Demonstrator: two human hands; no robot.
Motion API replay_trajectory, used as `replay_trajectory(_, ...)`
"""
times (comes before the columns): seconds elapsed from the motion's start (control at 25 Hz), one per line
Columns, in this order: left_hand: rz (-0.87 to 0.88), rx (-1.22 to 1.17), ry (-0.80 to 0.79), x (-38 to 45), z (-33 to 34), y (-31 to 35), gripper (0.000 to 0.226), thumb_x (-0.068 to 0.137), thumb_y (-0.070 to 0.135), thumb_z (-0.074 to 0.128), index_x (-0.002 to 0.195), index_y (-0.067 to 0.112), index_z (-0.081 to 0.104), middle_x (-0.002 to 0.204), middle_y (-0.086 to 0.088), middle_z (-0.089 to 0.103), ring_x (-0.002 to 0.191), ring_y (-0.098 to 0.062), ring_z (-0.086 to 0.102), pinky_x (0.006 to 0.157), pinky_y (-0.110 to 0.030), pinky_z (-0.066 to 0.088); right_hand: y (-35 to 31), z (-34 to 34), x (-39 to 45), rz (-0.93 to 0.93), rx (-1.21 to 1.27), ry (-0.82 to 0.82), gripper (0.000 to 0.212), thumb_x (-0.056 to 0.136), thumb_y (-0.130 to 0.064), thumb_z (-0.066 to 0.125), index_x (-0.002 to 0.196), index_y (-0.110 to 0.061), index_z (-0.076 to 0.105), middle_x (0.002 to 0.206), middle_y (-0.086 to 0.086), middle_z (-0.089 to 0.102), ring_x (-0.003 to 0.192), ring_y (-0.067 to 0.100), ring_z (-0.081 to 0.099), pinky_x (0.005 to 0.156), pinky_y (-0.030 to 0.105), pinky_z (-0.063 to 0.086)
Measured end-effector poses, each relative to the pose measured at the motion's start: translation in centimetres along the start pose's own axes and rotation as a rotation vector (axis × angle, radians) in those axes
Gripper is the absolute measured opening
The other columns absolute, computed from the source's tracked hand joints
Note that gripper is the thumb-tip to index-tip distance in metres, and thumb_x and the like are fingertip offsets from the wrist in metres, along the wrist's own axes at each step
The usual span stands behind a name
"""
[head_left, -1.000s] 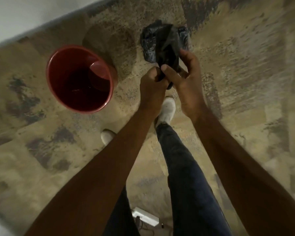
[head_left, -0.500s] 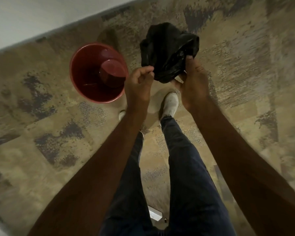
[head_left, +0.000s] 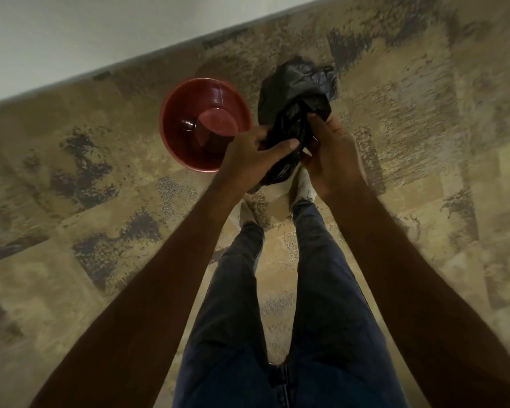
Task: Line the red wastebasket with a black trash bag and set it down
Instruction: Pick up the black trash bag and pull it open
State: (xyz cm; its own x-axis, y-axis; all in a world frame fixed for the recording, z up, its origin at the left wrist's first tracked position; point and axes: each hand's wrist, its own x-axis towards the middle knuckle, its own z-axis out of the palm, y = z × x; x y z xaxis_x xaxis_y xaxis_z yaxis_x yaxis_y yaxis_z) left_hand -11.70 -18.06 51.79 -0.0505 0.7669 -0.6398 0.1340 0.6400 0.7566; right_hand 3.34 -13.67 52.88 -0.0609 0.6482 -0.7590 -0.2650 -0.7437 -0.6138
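The red wastebasket [head_left: 186,107] stands upright and unlined on the carpet, close to the wall, its mouth facing up. Just to its right, at chest height, I hold a crumpled black trash bag [head_left: 295,98] in both hands. My left hand [head_left: 253,156] grips the bag's lower bunched part, partly overlapping the basket's near rim in view. On the bag's right side my right hand [head_left: 330,151] pinches it, thumb pressed into the plastic. The bag's top bulges loosely above my fingers.
A pale wall and grey baseboard [head_left: 159,54] run diagonally behind the basket. Patterned tan and dark carpet [head_left: 424,128] covers the floor. My legs in dark jeans and white shoes [head_left: 305,187] stand directly below my hands.
My hands came together again and bunched the bag, which had puffed open half a second ago. The basket now appears closer to my hands as my view shifted left.
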Motion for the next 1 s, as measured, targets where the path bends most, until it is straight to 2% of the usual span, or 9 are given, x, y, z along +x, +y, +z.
replay_trajectory(0.08, 0.03, -0.025, 0.045, -1.2, -1.3, -0.5, 0.017, 0.093, 0.034, 0.07, 0.102, 0.02, 0.074, 0.091, 0.006, 0.077, 0.089, -0.008, 0.076, 0.074, -0.025, 0.06, 1.0, 1.4, -1.7, -0.022, -0.013, -0.012, 0.022, 0.107, -0.011, 0.054, 0.124, -0.004, 0.065, 0.129, 0.023, 0.068, 0.119, 0.037, 0.067, 0.098, 0.048, 0.056)
replay_trajectory(0.16, 0.04, -0.099, 0.07, -2.2, -2.3, -0.8, 0.012, 0.097, 0.03, 0.066, 0.097, 0.022, 0.075, 0.087, 0.007, 0.077, 0.09, -0.007, 0.075, 0.073, -0.023, 0.058, 1.3, 2.2, -2.6, -0.035, 0.0, -0.015, 0.021, 0.107, -0.009, 0.054, 0.124, -0.001, 0.062, 0.128, 0.027, 0.064, 0.117, 0.04, 0.063, 0.098, 0.05, 0.053)
replay_trajectory(0.28, 0.031, -0.249, 0.092, -3.8, -3.9, -1.2, 0.019, 0.101, 0.032, 0.059, 0.094, 0.027, 0.076, 0.091, 0.008, 0.08, 0.091, -0.004, 0.075, 0.074, -0.019, 0.059, 1.5, 2.4, -3.8, -0.06, -0.024, -0.002, 0.01, 0.106, -0.008, 0.054, 0.111, -0.002, 0.062, 0.115, 0.022, 0.064, 0.109, 0.036, 0.059, 0.088, 0.046, 0.051)
replay_trajectory(0.4, -0.005, -0.275, 0.153, -4.1, -4.6, -1.8, 0.032, 0.103, 0.031, 0.054, 0.105, 0.008, 0.074, 0.097, -0.01, 0.073, 0.089, -0.019, 0.068, 0.083, -0.034, 0.054, 1.3, 1.3, -4.3, -0.149, -0.197, 0.025, 0.009, 0.105, -0.006, 0.056, 0.102, -0.006, 0.064, 0.094, 0.009, 0.067, 0.088, 0.022, 0.064, 0.068, 0.028, 0.054)
replay_trajectory(0.52, -0.014, -0.251, 0.227, -4.2, -5.3, -2.2, 0.034, 0.103, 0.029, 0.052, 0.108, 0.001, 0.07, 0.095, -0.013, 0.065, 0.087, -0.021, 0.058, 0.077, -0.035, 0.047, 1.2, 0.1, -4.1, -0.282, -0.443, 0.038, 0.016, 0.103, -0.002, 0.057, 0.112, 0.0, 0.07, 0.098, 0.009, 0.073, 0.087, 0.015, 0.07, 0.075, 0.031, 0.059)
replay_trajectory(0.6, 0.031, -0.196, 0.286, -4.1, -5.8, -2.0, 0.026, 0.101, 0.026, 0.054, 0.103, 0.01, 0.074, 0.094, -0.007, 0.072, 0.087, -0.02, 0.066, 0.078, -0.029, 0.053, 1.0, -0.7, -4.0, -0.349, -0.557, 0.06, 0.022, 0.102, 0.0, 0.056, 0.117, 0.0, 0.073, 0.099, 0.004, 0.076, 0.09, 0.011, 0.073, 0.079, 0.028, 0.06)
replay_trajectory(0.76, 0.163, -0.033, 0.404, -3.6, -7.4, -1.0, 0.02, 0.097, 0.021, 0.059, 0.104, 0.02, 0.079, 0.092, 0.013, 0.077, 0.09, 0.004, 0.071, 0.083, -0.014, 0.056, 0.9, -1.3, -4.1, -0.399, -0.585, 0.11, 0.03, 0.103, 0.0, 0.049, 0.12, -0.005, 0.073, 0.103, -0.001, 0.076, 0.094, 0.005, 0.072, 0.079, 0.022, 0.058)
replay_trajectory(0.88, 0.27, 0.066, 0.4, -3.5, -8.5, -0.3, 0.018, 0.094, 0.023, 0.062, 0.103, 0.02, 0.078, 0.092, 0.016, 0.075, 0.09, 0.001, 0.072, 0.087, -0.021, 0.059, 0.6, -1.2, -4.3, -0.442, -0.624, 0.204, 0.031, 0.103, 0.0, 0.046, 0.117, -0.005, 0.073, 0.102, -0.003, 0.073, 0.09, 0.001, 0.068, 0.079, 0.02, 0.056)
replay_trajectory(1.0, 0.361, 0.213, 0.404, -3.8, -9.2, 0.4, 0.02, 0.091, 0.029, 0.065, 0.106, 0.025, 0.078, 0.091, 0.021, 0.07, 0.089, 0.003, 0.07, 0.086, -0.017, 0.056, -0.3, -1.0, -4.4, -0.513, -0.683, 0.258, 0.029, 0.104, -0.003, 0.047, 0.114, -0.003, 0.073, 0.098, -0.002, 0.072, 0.083, -0.003, 0.066, 0.074, 0.015, 0.053)
